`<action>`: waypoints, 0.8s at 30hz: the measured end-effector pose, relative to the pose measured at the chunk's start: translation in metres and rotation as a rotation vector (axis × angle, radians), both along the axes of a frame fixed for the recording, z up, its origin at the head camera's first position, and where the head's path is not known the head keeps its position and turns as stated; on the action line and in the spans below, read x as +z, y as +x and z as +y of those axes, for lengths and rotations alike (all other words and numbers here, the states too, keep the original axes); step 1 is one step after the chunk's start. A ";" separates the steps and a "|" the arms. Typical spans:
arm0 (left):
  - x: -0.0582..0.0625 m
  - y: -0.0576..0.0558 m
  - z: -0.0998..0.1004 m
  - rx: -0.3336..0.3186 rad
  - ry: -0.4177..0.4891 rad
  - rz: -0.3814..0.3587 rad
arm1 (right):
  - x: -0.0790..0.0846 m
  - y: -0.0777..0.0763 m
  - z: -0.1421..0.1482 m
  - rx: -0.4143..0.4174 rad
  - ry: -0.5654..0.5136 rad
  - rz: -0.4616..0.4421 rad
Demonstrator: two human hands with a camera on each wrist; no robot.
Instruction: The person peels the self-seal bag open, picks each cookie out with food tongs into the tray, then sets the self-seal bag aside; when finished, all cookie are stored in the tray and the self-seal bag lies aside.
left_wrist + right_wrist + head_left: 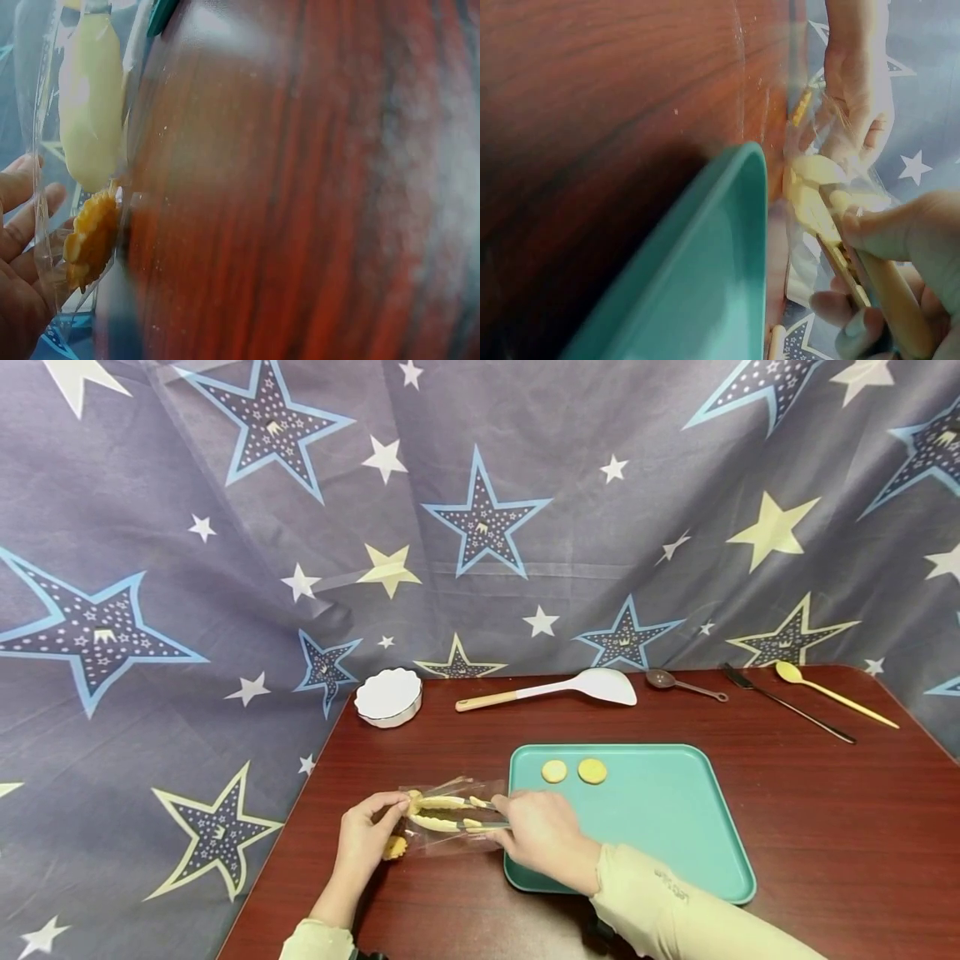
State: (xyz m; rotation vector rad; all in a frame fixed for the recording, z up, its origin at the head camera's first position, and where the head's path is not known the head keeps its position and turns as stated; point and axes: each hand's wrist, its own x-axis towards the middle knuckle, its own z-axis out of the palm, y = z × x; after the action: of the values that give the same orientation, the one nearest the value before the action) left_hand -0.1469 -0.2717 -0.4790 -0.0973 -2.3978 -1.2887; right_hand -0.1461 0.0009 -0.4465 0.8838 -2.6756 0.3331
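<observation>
The right grip [546, 833], fingers curled, is holding yellow-tipped tongs [442, 825], their tips lying leftward inside a clear plastic bag [444, 846]. The left grip [362, 833] is pinching the bag, a ruffle-edged cookie [394, 848] lying just beside it.

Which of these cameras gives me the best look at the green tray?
The head view: it shows most of the tray, with just the right hand and sleeve covering part. The right wrist view shows one rounded corner up close; the left wrist view catches only a green sliver at the top edge.
</observation>
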 end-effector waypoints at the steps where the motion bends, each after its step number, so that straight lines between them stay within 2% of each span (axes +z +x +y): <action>1: 0.004 0.002 0.003 -0.005 0.003 0.005 | -0.001 0.000 -0.002 -0.008 0.000 0.005; 5: 0.023 0.012 0.015 -0.013 0.008 0.008 | -0.002 0.002 -0.007 -0.028 -0.003 0.009; 8: 0.023 0.012 0.015 -0.021 0.011 0.017 | -0.002 0.004 -0.010 -0.032 -0.008 0.010; 12: 0.016 0.008 0.014 -0.031 0.026 0.033 | -0.005 0.007 -0.013 -0.036 -0.023 0.040; 19: -0.008 -0.004 0.003 -0.042 0.042 0.044 | -0.010 0.011 -0.018 -0.057 -0.041 0.076; 24: -0.010 -0.006 0.000 -0.041 0.008 0.033 | -0.006 0.012 -0.021 -0.058 -0.039 0.072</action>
State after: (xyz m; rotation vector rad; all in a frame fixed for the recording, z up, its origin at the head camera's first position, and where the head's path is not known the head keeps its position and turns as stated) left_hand -0.1529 -0.2718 -0.4889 -0.1642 -2.3743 -1.3047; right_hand -0.1338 -0.0206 -0.4530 0.7904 -2.6134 0.3322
